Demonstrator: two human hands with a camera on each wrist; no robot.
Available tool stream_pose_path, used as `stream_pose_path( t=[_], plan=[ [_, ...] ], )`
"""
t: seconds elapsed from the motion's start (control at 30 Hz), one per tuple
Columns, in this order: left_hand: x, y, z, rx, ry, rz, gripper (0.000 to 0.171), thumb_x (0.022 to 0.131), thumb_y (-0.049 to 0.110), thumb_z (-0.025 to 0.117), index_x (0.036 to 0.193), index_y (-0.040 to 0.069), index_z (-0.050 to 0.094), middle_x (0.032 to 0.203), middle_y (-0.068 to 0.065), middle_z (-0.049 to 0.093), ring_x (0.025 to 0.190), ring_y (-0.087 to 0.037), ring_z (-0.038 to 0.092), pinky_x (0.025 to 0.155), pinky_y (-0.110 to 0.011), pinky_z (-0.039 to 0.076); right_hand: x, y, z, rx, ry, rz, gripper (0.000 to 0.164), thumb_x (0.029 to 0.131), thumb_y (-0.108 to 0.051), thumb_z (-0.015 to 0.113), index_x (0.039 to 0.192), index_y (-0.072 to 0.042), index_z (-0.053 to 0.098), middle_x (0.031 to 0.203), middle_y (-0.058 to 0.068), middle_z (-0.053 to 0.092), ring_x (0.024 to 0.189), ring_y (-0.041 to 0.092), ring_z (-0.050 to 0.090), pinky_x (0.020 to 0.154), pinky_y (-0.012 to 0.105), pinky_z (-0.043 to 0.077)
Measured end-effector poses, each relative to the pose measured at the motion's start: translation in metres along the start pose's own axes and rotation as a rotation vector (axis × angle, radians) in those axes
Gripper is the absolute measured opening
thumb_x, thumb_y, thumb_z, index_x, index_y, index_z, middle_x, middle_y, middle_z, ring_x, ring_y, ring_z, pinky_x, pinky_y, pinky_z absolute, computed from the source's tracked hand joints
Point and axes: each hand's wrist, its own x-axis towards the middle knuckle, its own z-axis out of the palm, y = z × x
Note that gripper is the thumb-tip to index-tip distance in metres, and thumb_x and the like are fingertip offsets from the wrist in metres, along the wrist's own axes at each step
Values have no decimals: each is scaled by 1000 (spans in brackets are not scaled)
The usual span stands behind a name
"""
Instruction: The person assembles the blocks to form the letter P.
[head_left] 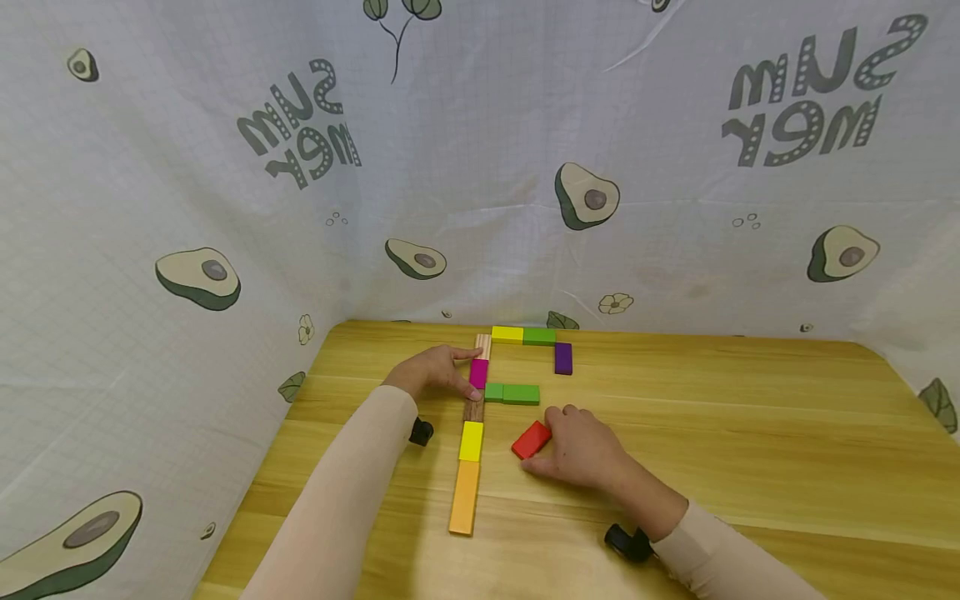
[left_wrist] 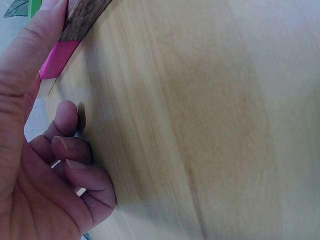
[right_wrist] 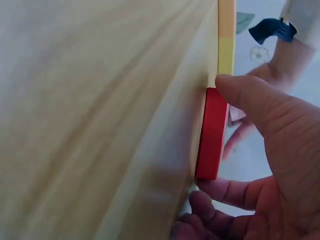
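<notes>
On the wooden table, flat blocks form a column: a pale block (head_left: 483,345), a magenta block (head_left: 478,374), a dark brown block (head_left: 473,411), a yellow block (head_left: 471,442) and a long orange block (head_left: 464,497). My left hand (head_left: 432,372) rests against the column, its index finger at the pale block and its thumb near the magenta-brown joint; the other fingers hang loosely bent in the left wrist view. Right of the column, my right hand (head_left: 583,447) holds a red block (right_wrist: 212,134) by its two ends, between thumb and finger. It lies at a slant, low over or on the table.
Off the column's top run a yellow block (head_left: 507,335) and a green block (head_left: 539,337), with a purple block (head_left: 563,359) below their right end. Two green blocks (head_left: 521,394) branch off mid-column. A printed white cloth (head_left: 495,192) hangs behind and beside the table (head_left: 750,433).
</notes>
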Motion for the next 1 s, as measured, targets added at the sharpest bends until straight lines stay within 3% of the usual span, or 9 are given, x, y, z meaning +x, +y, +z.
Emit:
stream_pose_path(
  t=[0.07,0.23,0.43,0.63,1.0],
  plan=[
    [-1,0,0,-2,1,0,94,72,48,92,152,48,42,167,-9,35,153,-34,32,125,-57,28,1,3,0,8,1,11,59,74,-54,83,103,-7,61,84,2,57,73,19,51,64,32,47],
    [-1,2,0,-11,-4,-3,94,72,48,91,152,48,42,167,-9,35,154,-34,31,125,-58,27,8,19,-15,145,-30,72,51,75,-41,82,101,-4,58,84,4,60,71,19,53,62,30,44],
    [0,1,-1,-11,-7,7,93,72,47,91,152,48,42,167,-9,34,154,-34,31,126,-58,26,24,41,-30,241,-6,189,62,85,-43,78,116,3,51,95,12,65,76,24,56,64,32,45],
    [-1,1,0,-31,-16,2,94,72,47,92,152,47,43,166,-9,35,154,-33,31,126,-58,26,34,45,-22,223,-1,227,66,87,-48,75,120,4,49,98,14,65,81,26,59,69,34,48],
    [1,0,-1,-32,-14,-8,96,70,47,93,152,49,42,167,-8,33,154,-33,30,126,-58,25,41,46,-19,145,0,205,81,90,-55,71,137,6,47,115,23,69,96,34,66,84,50,56]
  ],
)
